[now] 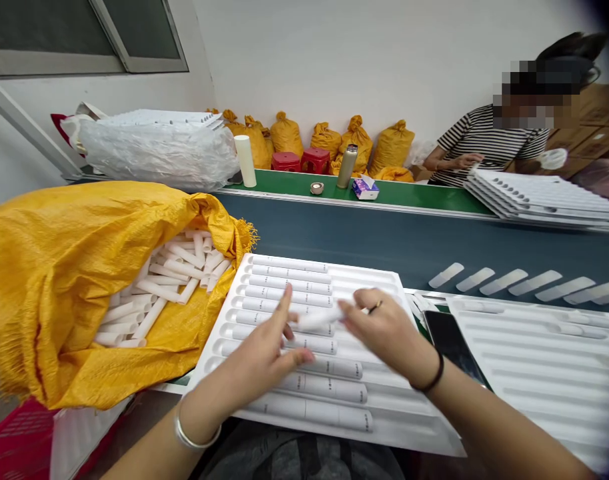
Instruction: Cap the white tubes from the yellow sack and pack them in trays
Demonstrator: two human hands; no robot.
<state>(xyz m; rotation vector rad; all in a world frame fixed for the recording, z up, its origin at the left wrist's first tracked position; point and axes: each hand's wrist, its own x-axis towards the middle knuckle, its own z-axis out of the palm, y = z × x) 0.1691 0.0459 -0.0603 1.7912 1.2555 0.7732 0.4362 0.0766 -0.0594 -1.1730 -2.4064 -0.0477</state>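
Observation:
My right hand [382,323] pinches one end of a white plastic tube [317,319], slightly blurred and held above the tray. My left hand [269,347] is at the tube's other end, index finger and thumb spread apart; whether it touches the tube I cannot tell. Beneath both hands lies a white grooved tray [429,427]. Several white tubes with small dark print, such as the nearest printed tube [309,412], rest in rows on its left side. To the left, a yellow woven sack [84,233] gapes around many loose white tubes [179,267].
A second grooved tray [524,373] and a dark phone [454,347] are at right. Several clear-ended pieces [504,282] line the blue belt [334,230]. Behind stand a bottle [347,167], a tissue pack [365,188] and stacked trays [544,193] by a co-worker [489,143].

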